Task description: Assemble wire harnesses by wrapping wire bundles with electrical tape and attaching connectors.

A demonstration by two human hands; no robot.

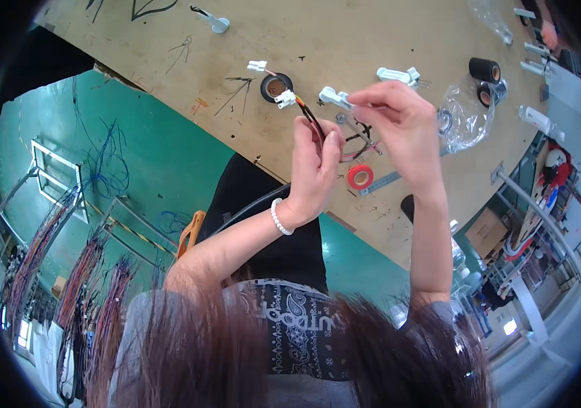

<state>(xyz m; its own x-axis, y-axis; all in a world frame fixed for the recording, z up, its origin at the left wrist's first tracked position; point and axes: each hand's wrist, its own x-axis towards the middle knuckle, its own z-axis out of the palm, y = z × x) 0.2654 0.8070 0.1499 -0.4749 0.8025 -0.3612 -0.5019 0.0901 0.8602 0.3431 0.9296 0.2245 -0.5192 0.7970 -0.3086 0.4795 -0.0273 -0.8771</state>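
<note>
My left hand [314, 166] is closed around a bundle of dark wires [313, 124] above the table. Out of its top come a white plug connector [286, 99] with yellow and orange leads and a second white connector [257, 66] on a reddish lead. My right hand [402, 126] is raised just to the right, its thumb and fingertips pinched together; what lies between them is too small to make out. Close by its fingertips is a pale blue-white clip [333, 96]. Between the hands, thin black and red wires and a metal rod [362, 132] partly show.
A black tape roll [276, 88] lies behind the connectors, and a red tape roll [360, 177] beside a steel ruler [389, 179]. Toward the right are another pale clip [398, 75], black rolls [484, 70] and a clear plastic bag [470, 122]. Wire bundles [80, 285] hang at left.
</note>
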